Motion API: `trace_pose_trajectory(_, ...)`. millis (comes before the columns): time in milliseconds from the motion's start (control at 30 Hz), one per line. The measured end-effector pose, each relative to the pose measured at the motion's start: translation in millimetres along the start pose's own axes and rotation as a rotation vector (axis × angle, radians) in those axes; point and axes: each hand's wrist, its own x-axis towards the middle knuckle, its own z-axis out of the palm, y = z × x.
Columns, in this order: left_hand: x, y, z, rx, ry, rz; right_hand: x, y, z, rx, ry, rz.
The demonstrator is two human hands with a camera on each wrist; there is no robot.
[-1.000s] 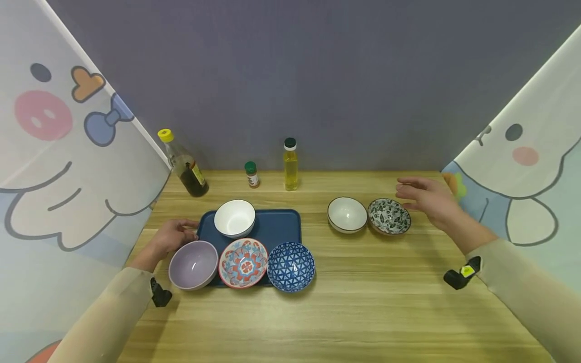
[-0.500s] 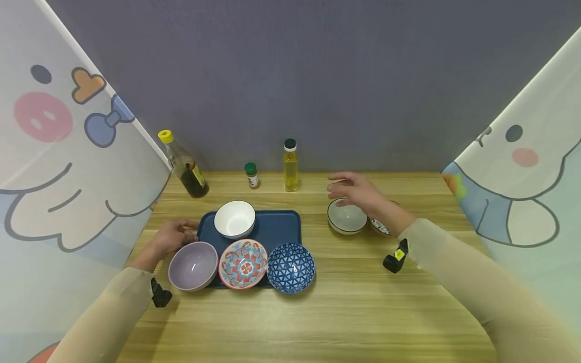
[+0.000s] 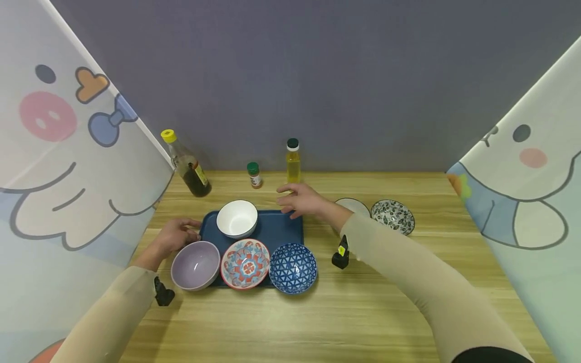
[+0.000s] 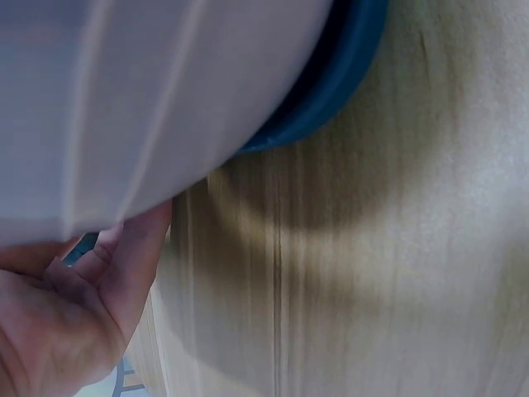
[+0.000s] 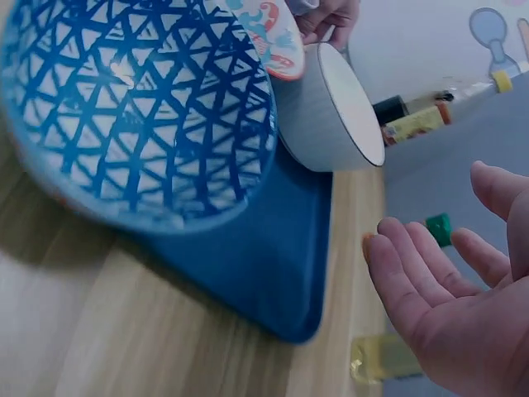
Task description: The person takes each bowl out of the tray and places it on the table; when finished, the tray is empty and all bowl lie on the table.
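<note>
My left hand [image 3: 174, 236] is at the left edge of the dark blue tray [image 3: 279, 222], just behind the lilac bowl [image 3: 195, 265]. Its fingers are slightly bent by the tray rim; in the left wrist view the bowl hides the fingertips. My right hand [image 3: 301, 200] hovers over the tray's far right corner, fingers spread, holding nothing. On the tray stand a white bowl [image 3: 237, 219], a red-and-blue flower-patterned bowl [image 3: 245, 264] and a blue triangle-patterned bowl [image 3: 293, 268]; the front bowls overhang its near edge.
At the back are a dark sauce bottle [image 3: 194, 176] with a yellow cap, a green-capped spice jar [image 3: 254, 176] and an oil bottle [image 3: 293, 164]. Right of the tray stand a second white bowl [image 3: 354, 204], partly behind my right arm, and a leaf-patterned bowl [image 3: 392, 216].
From beside the leaf-patterned bowl, my right hand has swept left, over the second white bowl, to the tray's right corner. My left hand and the bowls have stayed in place.
</note>
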Motion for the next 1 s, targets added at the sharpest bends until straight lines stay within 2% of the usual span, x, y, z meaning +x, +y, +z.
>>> trace_pose_trajectory(233, -0.1, 2.8, 4.4, -0.007, -0.003, 0.002, 22.1, 4, 23, 0.09, -0.078, 0.058)
trace_pose_trajectory(500, -0.2, 5.2, 2.4, 0.003, -0.001, -0.023, 38.3, 5, 52, 0.172, -0.111, 0.145)
trace_pose_trajectory(700, 1.2, 4.5, 0.5, -0.008, -0.01, -0.038, 46.2, 10, 72, 0.179, -0.101, 0.196)
trace_pose_trajectory(1000, 0.9, 3.3, -0.7, -0.028, -0.03, -0.031, 49.3, 11, 80, 0.235, -0.102, 0.2)
